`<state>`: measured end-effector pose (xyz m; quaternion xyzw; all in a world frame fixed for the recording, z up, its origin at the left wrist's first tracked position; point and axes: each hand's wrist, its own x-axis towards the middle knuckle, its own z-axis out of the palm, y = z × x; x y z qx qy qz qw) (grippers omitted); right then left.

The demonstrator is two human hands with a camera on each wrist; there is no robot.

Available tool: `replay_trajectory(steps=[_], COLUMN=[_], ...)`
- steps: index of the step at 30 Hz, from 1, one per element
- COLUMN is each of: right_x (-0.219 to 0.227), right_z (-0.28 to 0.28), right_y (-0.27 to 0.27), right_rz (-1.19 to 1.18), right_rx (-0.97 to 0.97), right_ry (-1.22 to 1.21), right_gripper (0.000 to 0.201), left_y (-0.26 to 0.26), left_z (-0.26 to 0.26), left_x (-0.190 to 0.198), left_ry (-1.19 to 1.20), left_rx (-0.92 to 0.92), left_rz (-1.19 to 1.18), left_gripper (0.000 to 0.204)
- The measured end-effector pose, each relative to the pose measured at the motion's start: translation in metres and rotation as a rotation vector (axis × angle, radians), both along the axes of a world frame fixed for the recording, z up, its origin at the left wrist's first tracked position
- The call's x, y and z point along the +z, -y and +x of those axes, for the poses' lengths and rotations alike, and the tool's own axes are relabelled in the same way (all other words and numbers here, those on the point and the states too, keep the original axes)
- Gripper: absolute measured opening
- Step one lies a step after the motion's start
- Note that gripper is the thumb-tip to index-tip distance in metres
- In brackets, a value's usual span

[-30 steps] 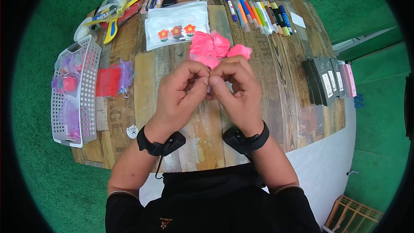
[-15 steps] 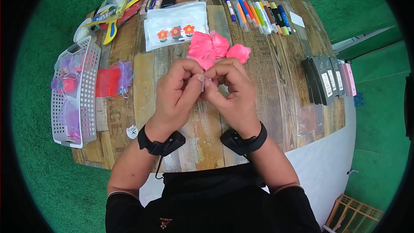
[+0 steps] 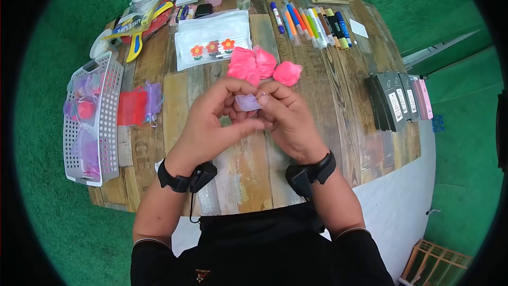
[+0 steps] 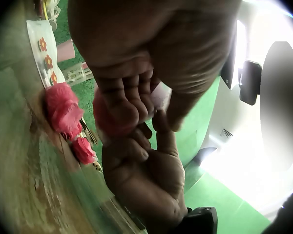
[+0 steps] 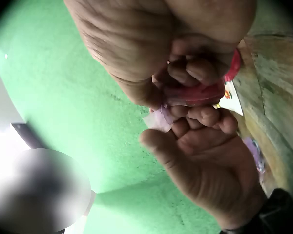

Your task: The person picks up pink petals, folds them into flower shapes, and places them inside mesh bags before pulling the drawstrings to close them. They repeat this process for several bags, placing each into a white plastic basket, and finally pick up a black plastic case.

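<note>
Between both hands is a small organza bag (image 3: 247,102), its sheer lavender top gathered up and a pink body (image 5: 198,95) below it. My right hand (image 3: 293,127) pinches the gathered top between thumb and fingertips. The left hand (image 3: 203,124) holds the bag from the other side with curled fingers, its thumb (image 5: 161,148) stretched away. Just beyond the hands lie several crumpled pink bundles (image 3: 266,63), one of them (image 3: 287,74) a little to the right. Fingers hide part of the held bag in both wrist views.
A white perforated basket (image 3: 108,122) with purple bags stands left, beside red and purple pouches (image 3: 132,108). Behind the pink bundles lies a flower-printed clear bag (image 3: 211,37). Markers (image 3: 317,26) lie at the back right; dark boxes (image 3: 389,103) stand at the right edge.
The left thumb has come off the bag's top and stretched out, so the lavender fabric now shows. The right hand keeps its pinch. The head view has shifted slightly.
</note>
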<state>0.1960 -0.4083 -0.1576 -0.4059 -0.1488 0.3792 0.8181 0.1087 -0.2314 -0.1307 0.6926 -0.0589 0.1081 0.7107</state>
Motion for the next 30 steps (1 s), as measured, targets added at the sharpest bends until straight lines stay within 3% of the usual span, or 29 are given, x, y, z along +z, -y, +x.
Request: replay_trajectory(steps=[4, 12, 19, 22, 25, 28, 30], right_x=[0.004, -0.011, -0.009, -0.007, 0.005, -0.001, 0.002], right_z=[-0.006, -0.005, -0.004, -0.004, -0.005, 0.001, -0.001], right_y=[-0.005, -0.011, -0.013, -0.011, -0.007, -0.007, -0.005], right_rz=[0.113, 0.159, 0.121, -0.073, -0.185, -0.348, -0.359], right_rx=[0.054, 0.023, -0.110, -0.188, -0.176, -0.346, -0.357], right_ry=[-0.189, -0.136, -0.071, 0.280, 0.391, 0.791, 0.817], right_gripper=[0.010, 0.008, 0.007, 0.013, 0.014, 0.011, 0.008], left_y=[-0.007, 0.001, -0.001, -0.005, -0.007, -0.004, -0.004], left_z=[0.008, 0.009, 0.006, 0.005, 0.004, 0.004, 0.003], left_x=[-0.016, -0.017, -0.013, -0.017, -0.015, -0.012, -0.009], left_ry=[0.069, 0.117, 0.018, -0.025, -0.051, -0.082, -0.146], left_rx=[0.136, 0.200, 0.124, 0.122, 0.113, 0.123, 0.108], left_rz=[0.092, -0.017, -0.173, -0.196, -0.177, -0.161, -0.174], left_gripper=[0.029, 0.024, 0.024, 0.024, 0.024, 0.023, 0.023])
